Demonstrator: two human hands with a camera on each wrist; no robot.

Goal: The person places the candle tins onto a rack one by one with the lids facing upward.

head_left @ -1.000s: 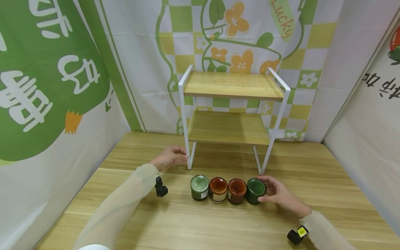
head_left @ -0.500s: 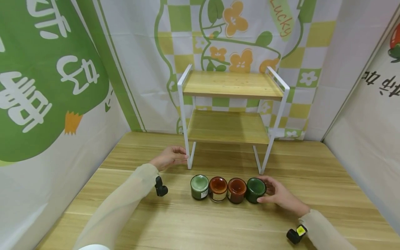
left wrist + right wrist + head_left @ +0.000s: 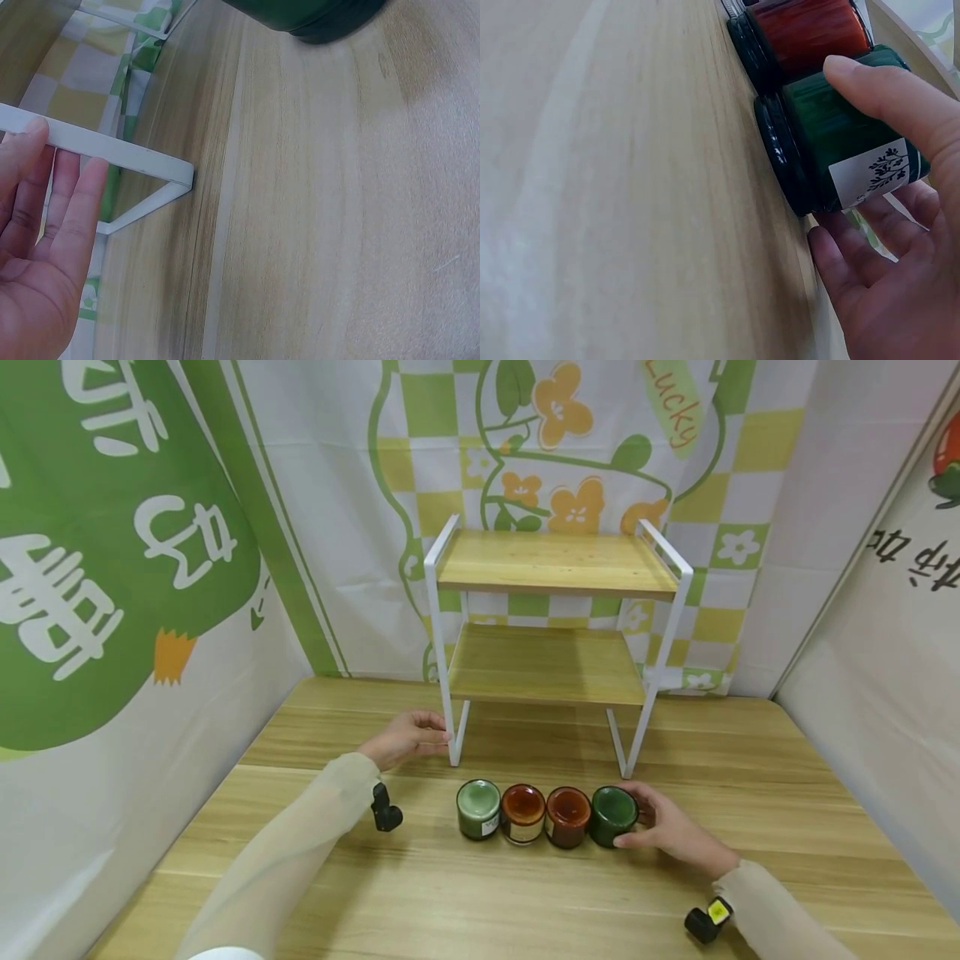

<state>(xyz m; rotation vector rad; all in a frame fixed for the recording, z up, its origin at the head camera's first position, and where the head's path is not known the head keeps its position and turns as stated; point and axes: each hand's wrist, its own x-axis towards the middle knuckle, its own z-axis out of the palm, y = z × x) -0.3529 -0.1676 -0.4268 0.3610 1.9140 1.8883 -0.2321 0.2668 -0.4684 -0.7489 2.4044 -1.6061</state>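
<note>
on wood (image 3: 487, 902), right fingers (image 3: 838, 266) hold a green jar (image 3: 613, 817), contents unclear.

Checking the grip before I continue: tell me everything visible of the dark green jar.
The dark green jar stands on the wood-grain table, at the right end of the row beside a red-brown jar; whether they touch is unclear. It is round and glossy, like glass, with a dished top and a darker band at its foot. A white label with a plant print shows on its side. The right hand holds it, thumb against the side.
</note>
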